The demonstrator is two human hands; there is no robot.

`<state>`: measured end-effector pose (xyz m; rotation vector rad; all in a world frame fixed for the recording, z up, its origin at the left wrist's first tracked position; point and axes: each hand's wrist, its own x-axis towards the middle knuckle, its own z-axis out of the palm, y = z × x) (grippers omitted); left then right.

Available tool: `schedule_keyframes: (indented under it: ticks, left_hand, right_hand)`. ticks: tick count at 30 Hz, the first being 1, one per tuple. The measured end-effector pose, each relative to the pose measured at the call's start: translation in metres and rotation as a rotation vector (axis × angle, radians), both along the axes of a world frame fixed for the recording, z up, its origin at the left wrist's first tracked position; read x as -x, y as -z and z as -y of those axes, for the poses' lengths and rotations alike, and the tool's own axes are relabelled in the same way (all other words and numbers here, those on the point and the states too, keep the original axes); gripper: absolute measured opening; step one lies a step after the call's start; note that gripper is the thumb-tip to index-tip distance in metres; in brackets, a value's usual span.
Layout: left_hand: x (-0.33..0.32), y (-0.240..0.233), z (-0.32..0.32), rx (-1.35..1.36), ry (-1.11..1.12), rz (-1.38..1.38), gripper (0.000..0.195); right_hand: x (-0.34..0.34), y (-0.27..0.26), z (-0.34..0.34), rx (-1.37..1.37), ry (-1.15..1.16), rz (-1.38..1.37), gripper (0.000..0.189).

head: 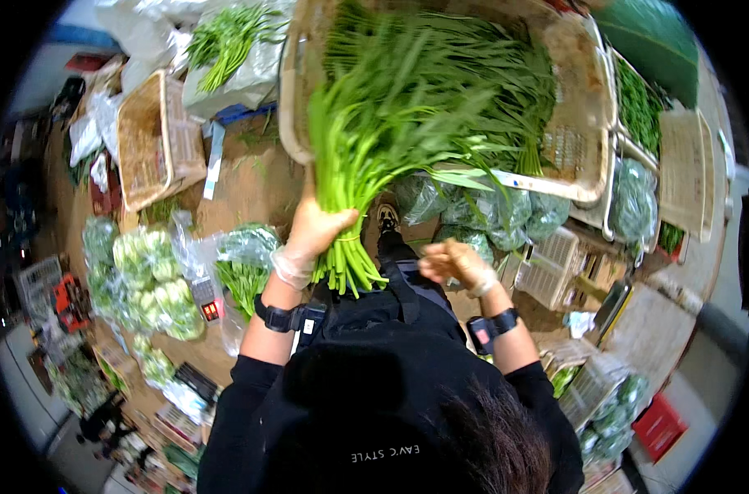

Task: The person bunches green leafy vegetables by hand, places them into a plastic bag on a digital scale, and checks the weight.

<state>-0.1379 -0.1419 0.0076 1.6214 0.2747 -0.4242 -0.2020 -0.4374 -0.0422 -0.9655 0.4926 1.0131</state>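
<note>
My left hand grips a bunch of long-stemmed leafy greens near its cut ends, where a thin band circles the stems. The leaves fan up and right over a large plastic crate holding more dark green bunches. To the right of the stems, my right hand is apart from the bunch, blurred, its fingers partly curled with nothing visible in them. A clear plastic glove or cuff shows at each wrist.
Bagged pale green vegetables and a scale with a lit red display lie at left. An empty-looking tan crate stands at upper left, near greens on plastic. Bagged greens lie beneath the large crate's near edge.
</note>
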Motion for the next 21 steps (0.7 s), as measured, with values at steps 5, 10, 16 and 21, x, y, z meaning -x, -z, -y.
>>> schedule_keyframes:
  ticks: [5,10,16,21]
  left_hand:
    - [0.022,-0.027,0.025,-1.192,0.4,0.675,0.068]
    - [0.058,-0.039,0.011,-1.054,0.456,0.446,0.072]
    - [0.055,-0.002,-0.039,0.114,0.031,0.249,0.097]
    - [0.091,0.003,-0.083,0.779,-0.126,0.078,0.062]
  right_hand:
    - [-0.047,-0.008,-0.093,-0.366,0.37,0.365,0.095]
    - [-0.036,-0.028,-0.124,-0.32,0.561,0.205,0.065]
    - [-0.028,-0.051,-0.13,0.043,-0.044,0.331,0.053]
    - [-0.016,-0.035,-0.159,0.363,-0.598,0.743,0.053]
